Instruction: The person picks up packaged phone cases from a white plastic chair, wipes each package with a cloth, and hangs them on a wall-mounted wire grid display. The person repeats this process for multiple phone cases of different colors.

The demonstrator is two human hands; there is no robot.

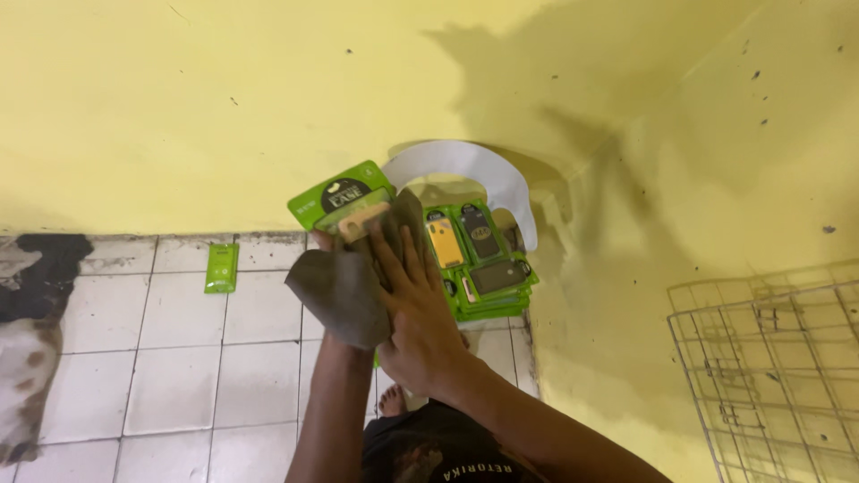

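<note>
Our right fingers (394, 259) lay spread and flat, pressing a grey cloth (344, 291) against a green phone-case package (344, 199). The right hand (416, 313) covered most of the cloth from above. Our left hand (324, 241) sat mostly hidden behind the cloth, only a bit of it showing at the package's lower edge, so we could not tell how its fingers stood, though it seemed to carry the package from beneath. Just beyond the raised package, a stack of green packages (483, 264) rested on the tiled floor (179, 358) in the corner of the yellow wall (224, 107), with a white curved strip (465, 165) arching behind them. One small green packet (221, 267) lay alone on the tiles to the left. A wire grid (778, 367) stood at the right.
</note>
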